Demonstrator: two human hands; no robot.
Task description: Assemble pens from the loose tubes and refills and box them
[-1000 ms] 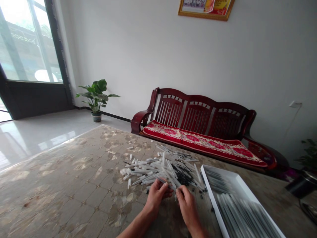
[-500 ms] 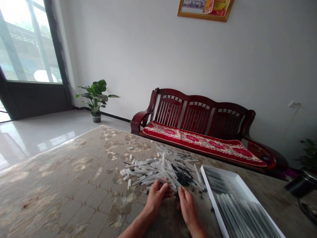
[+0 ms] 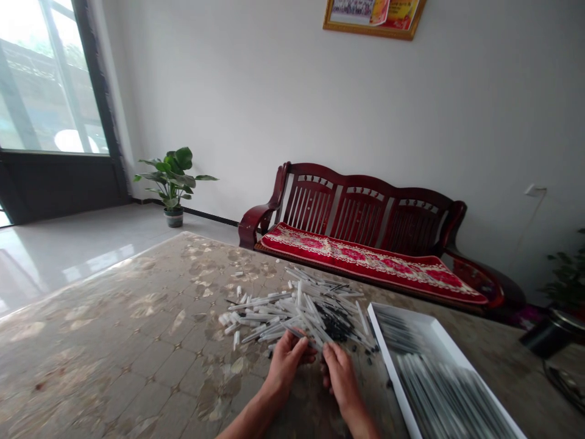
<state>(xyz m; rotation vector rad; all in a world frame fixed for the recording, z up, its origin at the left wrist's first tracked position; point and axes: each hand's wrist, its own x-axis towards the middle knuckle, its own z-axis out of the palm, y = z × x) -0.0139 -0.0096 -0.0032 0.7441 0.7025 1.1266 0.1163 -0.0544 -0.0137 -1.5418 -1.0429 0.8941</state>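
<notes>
My left hand (image 3: 284,363) is closed round a slim grey-white pen (image 3: 295,332), whose far end sticks out beyond the fingers. Close beside it, my right hand (image 3: 339,371) has thumb and fingers pinched together at the near end of the pen; whether it grips the pen itself or a small part is hidden. Just beyond both hands lies a loose heap of translucent white pen barrels and caps (image 3: 269,314). Small black pen parts (image 3: 336,323) are bunched at the heap's right side. To the right, a white box (image 3: 392,372) holds many finished-looking slim pens (image 3: 450,390) in rows.
The patterned tablecloth (image 3: 137,341) covers the table. Several tiny black pieces (image 3: 369,361) lie between the heap and the box. A dark cylindrical object (image 3: 551,335) stands at the right edge. Behind the table is a wooden bench (image 3: 356,207) with a red cover.
My right hand has come slightly left, nearer my left hand, and its fingers have closed in toward the pen. The view has shifted a little.
</notes>
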